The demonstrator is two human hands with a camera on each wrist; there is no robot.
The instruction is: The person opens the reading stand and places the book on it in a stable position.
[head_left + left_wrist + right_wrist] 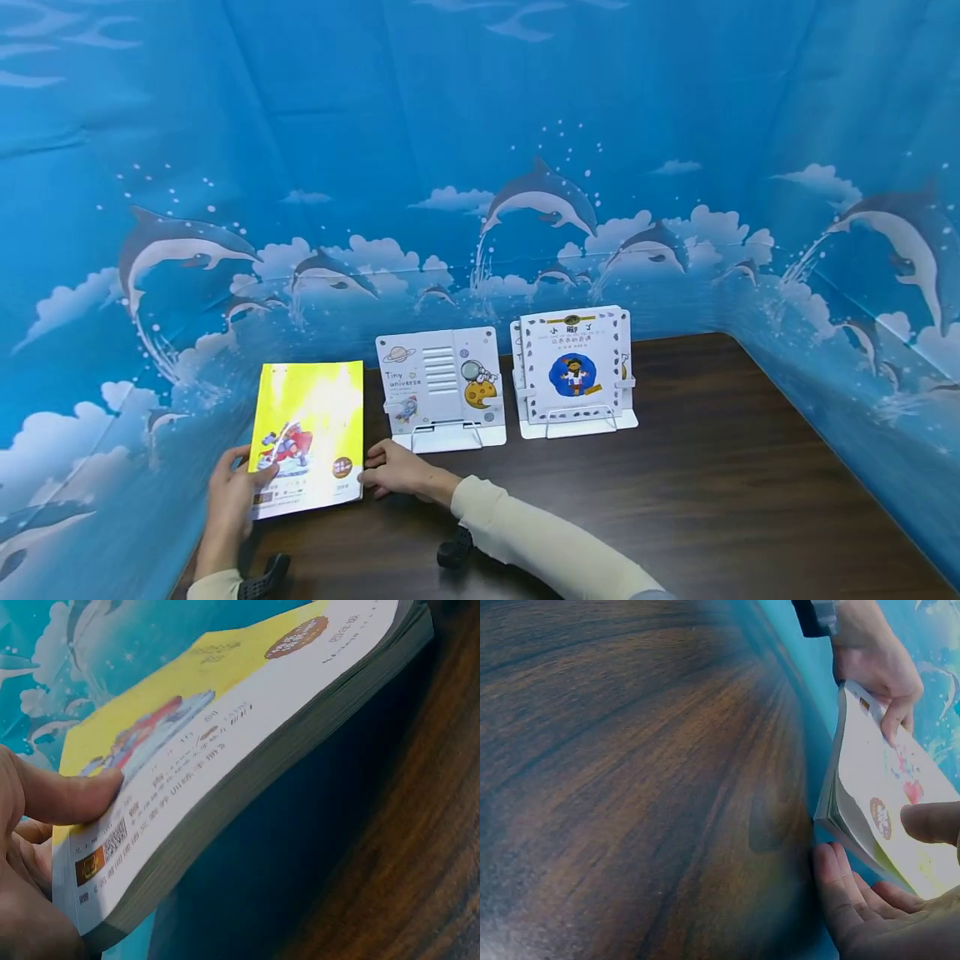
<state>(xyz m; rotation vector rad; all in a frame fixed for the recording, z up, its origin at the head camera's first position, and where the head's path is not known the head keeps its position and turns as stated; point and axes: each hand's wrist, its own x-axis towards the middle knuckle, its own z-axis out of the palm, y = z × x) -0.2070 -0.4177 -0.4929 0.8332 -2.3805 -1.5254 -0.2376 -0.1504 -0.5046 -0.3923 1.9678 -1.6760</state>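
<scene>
A thick paperback book [311,433] with a yellow and white cover is tilted up at the left side of the table. My left hand [231,497] grips its lower left corner; in the left wrist view the thumb [75,796] presses on the cover, and the other fingers are mostly hidden behind. At the book's right edge is my right hand [405,471]. In the right wrist view its thumb [934,823] lies over the cover side, while its fingers [840,889] extend loosely along the edge, spread apart from the thumb.
A white book stand [442,375] printed with planets and an astronaut stands right of the book. Beside it, a second white stand [517,367] bears a white picture book [573,367]. Dark wooden table [720,467]; a blue dolphin-print curtain [375,125] hangs behind and at both sides.
</scene>
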